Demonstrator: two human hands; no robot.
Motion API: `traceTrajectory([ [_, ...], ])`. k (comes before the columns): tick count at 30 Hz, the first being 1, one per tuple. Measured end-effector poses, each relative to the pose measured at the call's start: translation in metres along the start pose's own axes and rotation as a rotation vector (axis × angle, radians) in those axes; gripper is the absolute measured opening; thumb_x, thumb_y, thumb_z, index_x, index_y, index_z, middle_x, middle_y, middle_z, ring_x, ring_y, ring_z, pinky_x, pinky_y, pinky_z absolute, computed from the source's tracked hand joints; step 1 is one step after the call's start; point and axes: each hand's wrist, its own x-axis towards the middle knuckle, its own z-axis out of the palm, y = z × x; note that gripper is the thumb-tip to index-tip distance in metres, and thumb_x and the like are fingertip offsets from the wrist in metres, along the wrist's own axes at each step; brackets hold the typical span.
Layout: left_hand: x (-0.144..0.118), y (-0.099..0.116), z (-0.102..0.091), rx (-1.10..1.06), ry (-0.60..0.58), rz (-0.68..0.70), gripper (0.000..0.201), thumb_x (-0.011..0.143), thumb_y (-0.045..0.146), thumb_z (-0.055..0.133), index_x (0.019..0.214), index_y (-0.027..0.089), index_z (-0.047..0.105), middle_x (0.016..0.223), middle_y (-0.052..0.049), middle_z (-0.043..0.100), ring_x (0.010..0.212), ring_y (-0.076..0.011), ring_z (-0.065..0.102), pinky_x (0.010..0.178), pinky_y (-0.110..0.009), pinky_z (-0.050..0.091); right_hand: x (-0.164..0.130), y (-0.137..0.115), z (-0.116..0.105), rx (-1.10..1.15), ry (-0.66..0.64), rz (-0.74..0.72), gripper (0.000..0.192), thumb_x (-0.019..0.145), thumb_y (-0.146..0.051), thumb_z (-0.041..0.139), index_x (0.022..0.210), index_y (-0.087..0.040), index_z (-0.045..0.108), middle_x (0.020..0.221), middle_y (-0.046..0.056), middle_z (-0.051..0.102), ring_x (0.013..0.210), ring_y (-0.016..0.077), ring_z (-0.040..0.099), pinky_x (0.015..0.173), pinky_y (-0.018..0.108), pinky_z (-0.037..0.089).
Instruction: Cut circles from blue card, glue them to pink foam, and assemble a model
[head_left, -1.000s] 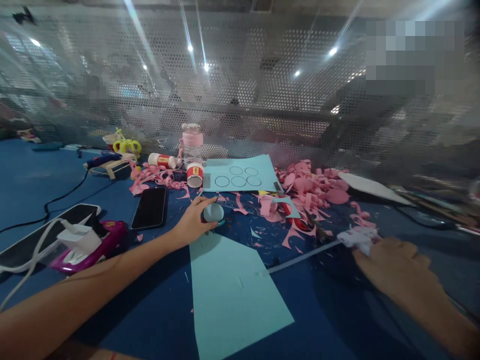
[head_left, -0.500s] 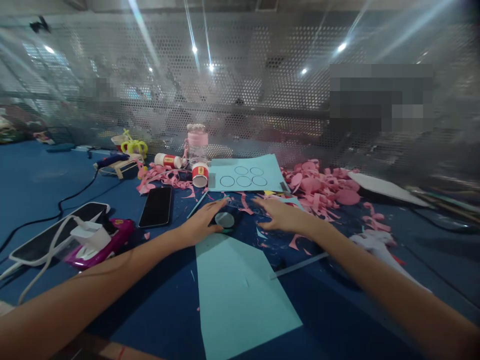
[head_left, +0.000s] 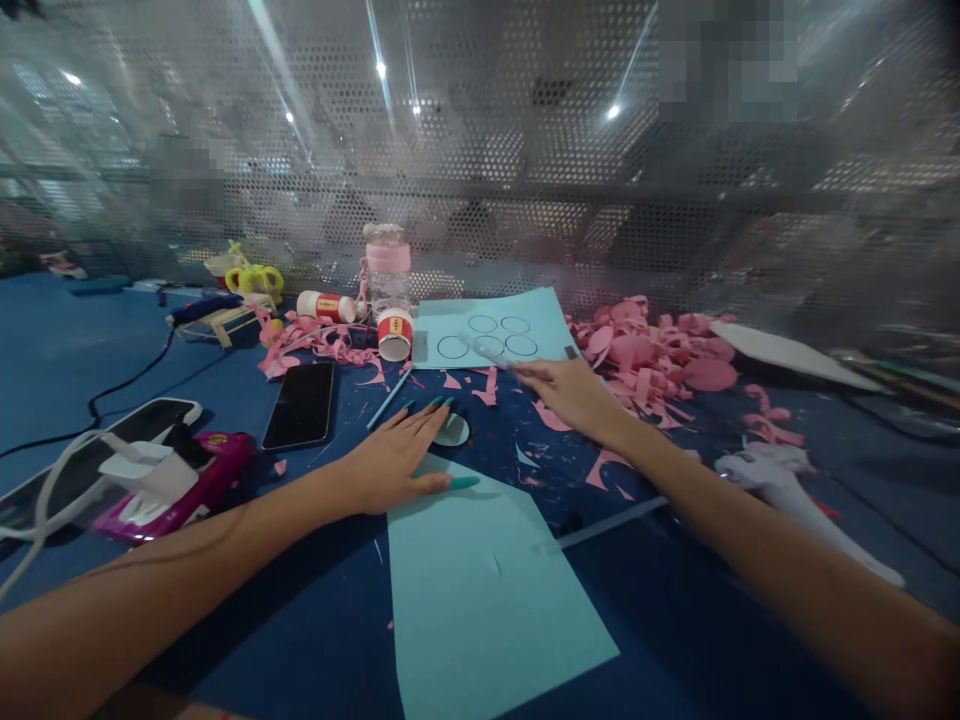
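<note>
Head view: right fingers (head_left: pixel 535 371) pinch clear strip (head_left: pixel 486 349), seemingly plastic, long axis pointing far-left; left fingers (head_left: pixel 421 420) outspread.

Dim – streaked glare from lamps (head_left: pixel 381 70) up top; edges stretched; a patch (head_left: pixel 727 55) pixelated (upper right).

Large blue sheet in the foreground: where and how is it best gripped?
The large blue sheet is probably best pinched, thumb on top, at its near right corner, coming from the right. It lies flat, so only thin edges offer a grip; that corner is uncovered, while the left hand covers its far left corner and a pale strip reaches its right edge.
</note>
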Motion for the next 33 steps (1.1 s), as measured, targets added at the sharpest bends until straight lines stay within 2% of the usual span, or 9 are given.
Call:
traceTrajectory([
  [3, 0.001, -0.001, 0.0, -0.021, -0.006, 0.021, 0.078, 0.082, 0.059, 0.038, 0.142, 0.017, 0.011, 0.147, -0.013, 0.019, 0.136, -0.0236, 0.017, 0.109, -0.04, 0.007, -0.002, -0.006, -0.013, 0.419, 0.21, 0.049, 0.03, 0.081, -0.035, 0.055, 0.099, -0.015, 0.068, 0.097, 0.009, 0.07, 0.089, 0.0238, 0.065, 0.079, 0.035, 0.05],
  [6, 0.001, -0.002, 0.0, -0.051, 0.011, 0.013, 0.084, 0.079, 0.059, 0.044, 0.142, 0.019, 0.007, 0.148, -0.013, 0.014, 0.136, -0.0251, 0.012, 0.109, -0.042, 0.008, -0.004, -0.01, -0.025, 0.647, 0.183, -0.066, 0.025, 0.073, -0.036, 0.063, 0.09, -0.019, 0.07, 0.096, 0.005, 0.071, 0.09, 0.0207, 0.065, 0.082, 0.034, 0.05],
  [9, 0.002, -0.002, 0.0, -0.127, 0.052, -0.039, 0.097, 0.072, 0.058, 0.054, 0.142, 0.02, -0.001, 0.148, -0.015, 0.017, 0.136, -0.0283, 0.013, 0.108, -0.047, 0.01, -0.006, -0.015, -0.028, 0.563, 0.011, -0.227, 0.018, 0.069, -0.034, 0.067, 0.079, -0.019, 0.072, 0.083, 0.004, 0.071, 0.08, 0.0188, 0.065, 0.076, 0.032, 0.051],
  [13, 0.004, -0.001, -0.001, -0.289, 0.108, -0.097, 0.122, 0.064, 0.054, 0.066, 0.137, 0.017, -0.024, 0.141, -0.019, 0.032, 0.135, -0.0282, 0.016, 0.107, -0.049, 0.015, -0.008, -0.016, -0.011, 0.317, -0.161, -0.444, 0.013, 0.076, -0.021, 0.059, 0.079, -0.019, 0.072, 0.079, 0.005, 0.07, 0.073, 0.015, 0.062, 0.069, 0.028, 0.048],
  [16, 0.005, 0.0, -0.002, -0.365, 0.134, -0.141, 0.129, 0.058, 0.05, 0.072, 0.137, 0.015, -0.024, 0.139, -0.021, 0.035, 0.135, -0.0295, 0.016, 0.107, -0.051, 0.016, -0.008, -0.012, 0.007, 0.206, -0.136, -0.517, 0.019, 0.078, -0.013, 0.055, 0.087, -0.018, 0.071, 0.078, 0.006, 0.068, 0.074, 0.0147, 0.06, 0.069, 0.028, 0.046],
  [19, 0.004, -0.002, -0.002, -0.363, 0.133, -0.201, 0.129, 0.055, 0.05, 0.074, 0.139, 0.016, -0.018, 0.142, -0.025, 0.027, 0.134, -0.0337, 0.016, 0.105, -0.054, 0.017, -0.008, -0.007, 0.018, 0.135, -0.099, -0.54, 0.022, 0.078, -0.009, 0.054, 0.091, -0.016, 0.07, 0.078, 0.007, 0.065, 0.077, 0.0156, 0.057, 0.069, 0.028, 0.044],
  [24, 0.002, -0.004, 0.0, -0.301, 0.092, -0.105, 0.118, 0.067, 0.051, 0.064, 0.137, 0.018, -0.025, 0.138, -0.017, 0.039, 0.136, -0.0282, 0.013, 0.108, -0.052, 0.014, -0.01, -0.008, 0.017, 0.097, -0.096, -0.536, 0.015, 0.078, -0.013, 0.059, 0.084, -0.017, 0.072, 0.081, 0.007, 0.059, 0.078, 0.0161, 0.055, 0.07, 0.028, 0.045],
  [29, 0.003, -0.002, -0.001, -0.241, 0.059, -0.117, 0.114, 0.069, 0.056, 0.06, 0.137, 0.019, -0.025, 0.14, -0.014, 0.036, 0.136, -0.0262, 0.015, 0.108, -0.051, 0.014, -0.015, -0.018, 0.028, 0.168, -0.042, -0.582, 0.018, 0.079, -0.017, 0.06, 0.095, -0.017, 0.068, 0.096, 0.01, 0.061, 0.091, 0.0187, 0.055, 0.08, 0.033, 0.046],
  [33, 0.003, -0.003, -0.003, -0.216, 0.03, -0.126, 0.116, 0.068, 0.06, 0.059, 0.136, 0.019, -0.026, 0.141, -0.013, 0.036, 0.136, -0.0246, 0.013, 0.109, -0.048, 0.015, -0.018, -0.017, 0.042, 0.321, -0.058, -0.618, 0.021, 0.085, -0.014, 0.052, 0.098, -0.02, 0.067, 0.093, 0.007, 0.067, 0.088, 0.0157, 0.06, 0.078, 0.029, 0.048],
])
